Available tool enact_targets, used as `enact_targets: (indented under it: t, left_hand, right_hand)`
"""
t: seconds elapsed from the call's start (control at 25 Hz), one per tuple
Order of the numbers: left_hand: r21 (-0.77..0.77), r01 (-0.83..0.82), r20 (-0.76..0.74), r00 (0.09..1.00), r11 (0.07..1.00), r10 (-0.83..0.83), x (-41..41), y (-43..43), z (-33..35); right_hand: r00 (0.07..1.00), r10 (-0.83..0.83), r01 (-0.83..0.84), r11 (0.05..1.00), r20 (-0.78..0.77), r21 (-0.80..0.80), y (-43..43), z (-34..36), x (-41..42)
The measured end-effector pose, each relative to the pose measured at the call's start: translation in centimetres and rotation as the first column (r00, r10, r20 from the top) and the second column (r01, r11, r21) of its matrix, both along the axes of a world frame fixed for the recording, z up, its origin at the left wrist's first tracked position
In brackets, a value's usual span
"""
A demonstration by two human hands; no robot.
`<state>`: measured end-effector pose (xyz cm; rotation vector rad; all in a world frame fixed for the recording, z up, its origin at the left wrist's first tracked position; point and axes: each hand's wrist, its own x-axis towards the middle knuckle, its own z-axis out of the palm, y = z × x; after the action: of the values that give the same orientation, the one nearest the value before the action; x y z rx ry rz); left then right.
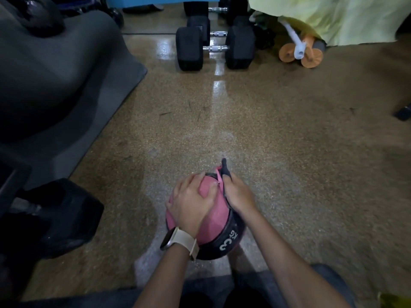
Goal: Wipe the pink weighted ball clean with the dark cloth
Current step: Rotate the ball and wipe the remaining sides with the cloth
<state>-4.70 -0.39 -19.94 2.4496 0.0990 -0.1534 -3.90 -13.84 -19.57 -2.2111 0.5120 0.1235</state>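
Note:
The pink weighted ball (214, 221), with a black band marked "3 KG", rests on the speckled floor right in front of me. My left hand (191, 202), a pale watch on its wrist, lies spread over the ball's top left and holds it. On the ball's upper right side, my right hand (239, 194) is closed on the dark cloth (224, 168). A dark corner and a pink edge of the cloth stick up above the fingers; the rest is hidden under the hand.
Black hex dumbbells (214, 48) stand at the far middle. An orange-wheeled roller (300, 54) lies under a yellow-green cover (333, 18) at the far right. A grey mat (73, 107) and dark equipment (57, 216) fill the left side.

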Motion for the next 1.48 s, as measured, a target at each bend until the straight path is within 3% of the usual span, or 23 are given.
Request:
enact_targets:
  t: [0.16, 0.28, 0.4, 0.48, 0.6, 0.72, 0.84, 0.92, 1.08, 1.16, 1.24, 1.32, 1.48]
  left_hand:
    - [-0.13, -0.096, -0.046, 0.995, 0.987, 0.091, 0.8, 0.4, 0.5]
    - [-0.136, -0.095, -0.019, 0.995, 0.986, 0.093, 1.1, 0.6, 0.1]
    - [-0.066, -0.11, 0.008, 0.994, 0.992, 0.111, -0.2, 0.2, 0.0]
    - [-0.053, -0.122, 0.017, 0.992, 0.991, 0.123, -0.5, 0.1, 0.3]
    - [-0.095, -0.153, -0.003, 0.988, 0.984, 0.153, 0.3, 0.1, 0.4]
    - [-0.129, -0.139, 0.008, 0.99, 0.982, 0.141, 0.9, 0.6, -0.3]
    - [-0.082, -0.144, 0.004, 0.99, 0.986, 0.144, 0.4, 0.8, -0.7]
    - [-0.077, -0.181, 0.004, 0.983, 0.98, 0.182, 0.4, 0.5, -0.2]
    - [-0.113, -0.191, -0.004, 0.981, 0.975, 0.192, 0.9, 0.5, -0.2]
    - [-0.116, -0.146, 0.013, 0.989, 0.982, 0.149, 1.0, 0.6, -0.4]
    - [-0.082, -0.131, 0.011, 0.991, 0.988, 0.132, 0.6, 0.5, -0.6]
    - [-0.046, -0.144, 0.003, 0.989, 0.988, 0.145, 0.2, 0.1, -0.2]
    - [-0.04, -0.148, -0.025, 0.989, 0.988, 0.147, 0.6, 0.1, 0.0]
  right_hand:
    - [0.958, 0.114, -0.076, 0.986, 0.263, -0.147, 5.2, 0.1, -9.5]
    - [0.948, 0.178, -0.135, 0.976, 0.263, -0.173, 3.8, -0.9, -8.5]
    - [0.995, 0.013, -0.012, 1.0, 0.095, -0.008, 0.5, -0.7, -1.4]
    - [0.99, -0.022, 0.025, 1.0, 0.14, -0.019, 0.9, -1.0, -1.9]
    - [0.957, 0.107, -0.077, 0.99, 0.27, -0.119, 4.4, -1.1, -10.5]
    - [0.947, 0.249, -0.202, 0.954, 0.206, -0.224, 3.3, -1.4, -9.9]
    - [0.987, 0.055, -0.057, 0.998, 0.151, 0.011, 1.0, -1.2, -2.8]
    - [0.978, -0.053, 0.059, 0.998, 0.203, -0.024, 2.1, -1.3, -3.2]
    - [0.953, 0.036, -0.024, 0.999, 0.3, -0.046, 6.4, -1.7, -13.3]
    - [0.956, 0.012, -0.014, 1.0, 0.292, 0.002, 4.7, -2.3, -11.0]
    - [0.979, -0.095, 0.073, 0.99, 0.181, 0.124, 2.0, -2.1, -5.4]
    - [0.981, -0.169, 0.156, 0.979, 0.099, 0.13, 0.4, -1.9, -2.0]
    - [0.966, -0.045, 0.029, 0.997, 0.253, 0.065, 4.8, -1.0, -10.3]
